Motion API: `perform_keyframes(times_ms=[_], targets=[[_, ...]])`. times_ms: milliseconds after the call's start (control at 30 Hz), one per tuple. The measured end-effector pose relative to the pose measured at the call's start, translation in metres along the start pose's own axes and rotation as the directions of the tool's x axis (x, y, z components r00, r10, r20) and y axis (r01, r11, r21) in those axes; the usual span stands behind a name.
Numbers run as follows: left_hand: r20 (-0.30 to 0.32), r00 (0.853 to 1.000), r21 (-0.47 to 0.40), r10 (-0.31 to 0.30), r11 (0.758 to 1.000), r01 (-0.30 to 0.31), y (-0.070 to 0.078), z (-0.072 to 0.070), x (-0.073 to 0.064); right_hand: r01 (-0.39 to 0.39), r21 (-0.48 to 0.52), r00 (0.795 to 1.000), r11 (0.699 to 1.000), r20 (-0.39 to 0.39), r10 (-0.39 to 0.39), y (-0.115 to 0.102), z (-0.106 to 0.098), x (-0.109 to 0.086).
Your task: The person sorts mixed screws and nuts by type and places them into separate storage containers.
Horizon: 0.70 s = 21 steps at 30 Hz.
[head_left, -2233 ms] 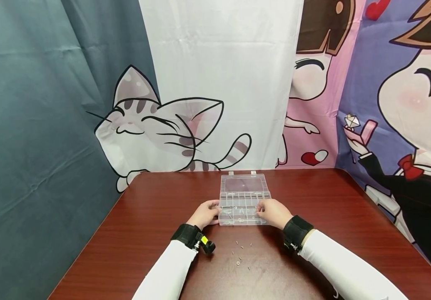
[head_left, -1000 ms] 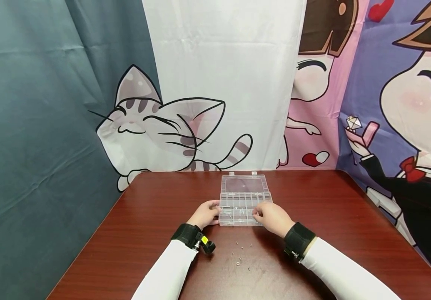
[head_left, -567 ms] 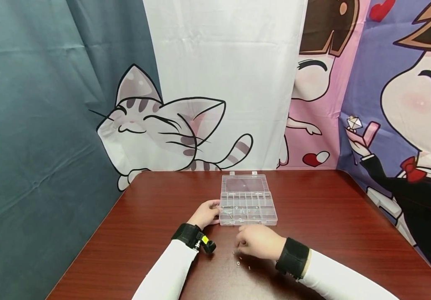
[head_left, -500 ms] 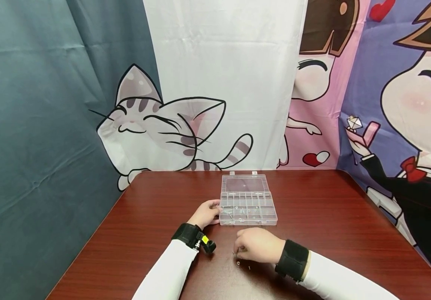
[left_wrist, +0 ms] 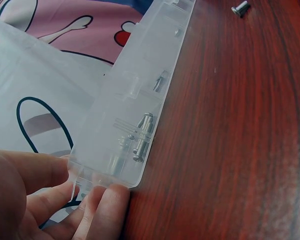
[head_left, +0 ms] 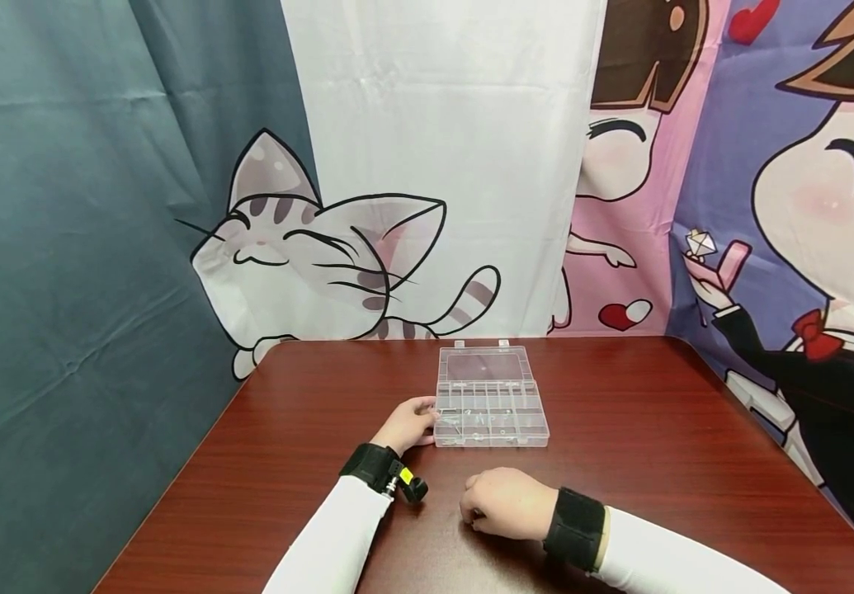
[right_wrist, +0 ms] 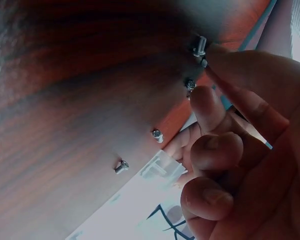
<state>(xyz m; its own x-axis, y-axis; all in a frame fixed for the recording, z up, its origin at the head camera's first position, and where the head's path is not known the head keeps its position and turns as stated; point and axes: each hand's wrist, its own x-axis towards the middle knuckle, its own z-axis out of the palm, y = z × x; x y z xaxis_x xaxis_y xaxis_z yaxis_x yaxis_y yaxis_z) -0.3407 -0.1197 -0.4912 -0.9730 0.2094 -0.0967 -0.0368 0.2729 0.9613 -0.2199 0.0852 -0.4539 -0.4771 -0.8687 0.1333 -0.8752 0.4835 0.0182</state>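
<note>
At the left edge of a clear plastic compartment box (head_left: 534,441), my left hand (head_left: 406,424) grips the corner. Its thumb and fingers are bent round that end in the left wrist view. Silver screws (left_wrist: 143,142) show through the box wall, and the box's lid (head_left: 482,363) lies open toward the back. Nearer the front, my right hand (head_left: 510,503) is low over the table with curled fingers. In the right wrist view its thumb and index fingertips meet at a small metal piece (right_wrist: 204,62). Right beside them is a screw (right_wrist: 200,46); the head view hides these pieces.
More small screws lie on the brown wooden table (head_left: 300,495), among them a near screw (right_wrist: 157,135) and another screw (right_wrist: 122,166). A printed cloth backdrop (head_left: 441,124) hangs behind the table's back edge. Each wrist wears a black camera strap (head_left: 577,528).
My right hand has left the box's right compartments and come forward and down over the loose screws, covering them in the head view. My left hand keeps its grip on the box.
</note>
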Motion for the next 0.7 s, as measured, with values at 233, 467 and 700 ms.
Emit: perform_keyframes(times_ms=[233,467,700], targets=[[-0.003,1.000,-0.005,-0.008,1.000,0.008,-0.0011,-0.0003,0.0011,-0.030,-0.032,1.000,0.999,0.006,0.030,0.0005,0.0019,0.0004],[0.002,1.000,-0.011,-0.007,1.000,0.007,0.0009,-0.0010,0.0009,-0.048,-0.015,0.999,0.999,0.001,0.048,-0.0016,0.0012,0.0008],[0.000,1.000,-0.008,-0.004,1.000,0.004,0.0001,-0.0011,-0.0002,-0.061,-0.004,0.998,0.998,-0.027,0.061,-0.0009,0.0062,0.0004]])
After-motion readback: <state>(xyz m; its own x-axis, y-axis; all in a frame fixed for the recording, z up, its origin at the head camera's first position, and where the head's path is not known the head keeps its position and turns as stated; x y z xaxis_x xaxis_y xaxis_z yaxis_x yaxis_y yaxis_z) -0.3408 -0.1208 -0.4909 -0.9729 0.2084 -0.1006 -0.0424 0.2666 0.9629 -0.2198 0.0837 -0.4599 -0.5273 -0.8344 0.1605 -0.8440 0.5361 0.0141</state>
